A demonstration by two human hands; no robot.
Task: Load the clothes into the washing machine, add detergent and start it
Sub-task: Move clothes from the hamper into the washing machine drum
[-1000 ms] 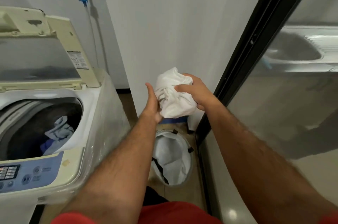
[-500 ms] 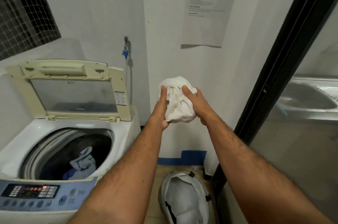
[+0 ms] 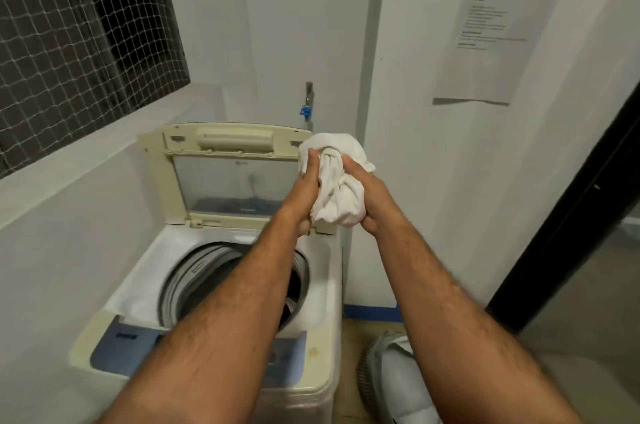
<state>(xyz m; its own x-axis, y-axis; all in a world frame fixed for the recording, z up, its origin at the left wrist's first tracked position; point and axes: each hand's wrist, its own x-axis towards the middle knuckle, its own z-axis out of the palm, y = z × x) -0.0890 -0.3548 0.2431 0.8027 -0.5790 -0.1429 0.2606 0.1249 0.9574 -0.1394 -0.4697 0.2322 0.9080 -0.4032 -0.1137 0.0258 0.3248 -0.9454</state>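
Both hands, the left hand (image 3: 306, 188) and right hand (image 3: 369, 196), are clasping the bunched white cloth (image 3: 337, 181), now carried across above the open washing machine (image 3: 318, 288) (drop coming, likely).

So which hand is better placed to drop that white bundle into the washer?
The left hand, probably. Both hands grip the white cloth bundle, but the left forearm already lies over the open drum. The right hand sits nearer the wall, beyond the machine's edge.
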